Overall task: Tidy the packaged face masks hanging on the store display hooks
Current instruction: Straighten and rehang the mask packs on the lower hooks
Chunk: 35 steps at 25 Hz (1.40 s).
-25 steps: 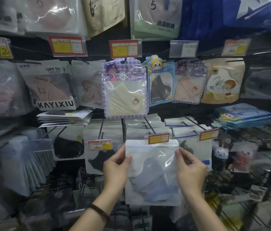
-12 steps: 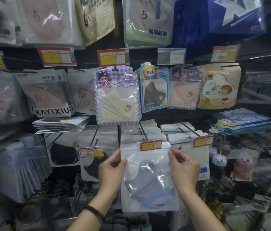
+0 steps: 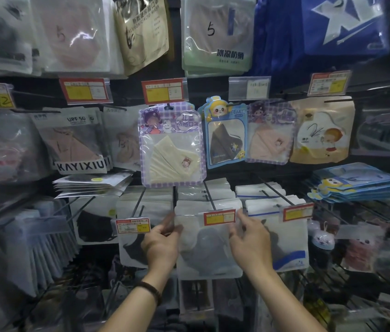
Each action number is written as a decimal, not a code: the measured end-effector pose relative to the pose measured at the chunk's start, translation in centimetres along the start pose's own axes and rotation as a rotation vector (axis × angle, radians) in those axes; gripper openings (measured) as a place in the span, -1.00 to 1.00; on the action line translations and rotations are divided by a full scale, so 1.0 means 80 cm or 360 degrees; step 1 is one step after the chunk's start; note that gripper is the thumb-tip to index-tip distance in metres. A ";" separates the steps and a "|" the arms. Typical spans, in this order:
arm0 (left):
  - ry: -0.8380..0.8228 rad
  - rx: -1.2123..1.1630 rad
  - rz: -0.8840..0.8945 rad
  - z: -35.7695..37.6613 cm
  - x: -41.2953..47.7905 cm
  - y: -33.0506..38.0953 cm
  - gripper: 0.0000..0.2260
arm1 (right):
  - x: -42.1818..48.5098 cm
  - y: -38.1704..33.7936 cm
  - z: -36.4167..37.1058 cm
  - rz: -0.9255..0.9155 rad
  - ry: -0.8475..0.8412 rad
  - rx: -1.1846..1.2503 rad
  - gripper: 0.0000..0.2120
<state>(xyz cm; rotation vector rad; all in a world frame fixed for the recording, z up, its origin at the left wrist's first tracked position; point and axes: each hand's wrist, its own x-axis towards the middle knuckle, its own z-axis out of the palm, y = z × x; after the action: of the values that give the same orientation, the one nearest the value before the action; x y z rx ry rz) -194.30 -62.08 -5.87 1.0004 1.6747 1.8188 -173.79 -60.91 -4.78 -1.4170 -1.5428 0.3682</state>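
Clear packet (image 3: 210,255) between grips (image 3: 160,243) (image 3: 251,240)

Left hand (image 3: 160,245) fingertips blurred at mask pack (image 3: 210,250) edge; price tag (image 3: 219,218) print unreadable

Retail shop, mask section. Evidence: a dark display wall (image 3: 127,92) with wire hooks (image 3: 209,195) sticking out of it, each loaded with packaged face masks (image 3: 172,149), identical packs hung several deep. Red-and-yellow price tags (image 3: 164,91) sit in plastic holders at the hook ends, one per hook. Stock is mixed (kids' cartoon packs (image 3: 224,135), UPF 50 sun masks (image 3: 74,140)). There is a handwritten "5" on a green pack (image 3: 210,29). A clear mask pack (image 3: 209,250) hangs frontmost behind a lower tag (image 3: 219,218).
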 end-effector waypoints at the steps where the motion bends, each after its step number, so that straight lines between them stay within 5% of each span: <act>1: 0.0010 0.0012 0.0009 0.002 0.002 0.000 -0.64 | 0.000 -0.001 0.001 0.0021 -0.0035 -0.0007 -0.47; 22: -0.0050 0.0036 0.0065 0.003 0.008 -0.015 -0.66 | -0.015 -0.003 0.016 0.0169 -0.0052 -0.0064 -0.32; 25: -0.0024 0.0113 0.0147 -0.021 0.009 -0.027 -0.76 | -0.050 -0.023 0.025 0.0240 0.0070 -0.0005 -0.45; 29: 0.0150 0.0356 0.0294 -0.084 0.034 -0.050 -0.85 | -0.096 -0.068 0.072 0.0164 -0.0238 0.0154 -0.76; 35: 0.0013 0.0610 0.0109 -0.149 0.102 -0.048 -0.28 | -0.090 -0.130 0.146 0.0342 -0.0553 0.0421 -0.43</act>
<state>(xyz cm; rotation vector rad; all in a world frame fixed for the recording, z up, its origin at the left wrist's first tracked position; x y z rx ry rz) -209.10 -62.94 -7.90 1.2172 2.0659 1.5741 -190.25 -65.81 -5.69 -1.3595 -1.5446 0.9555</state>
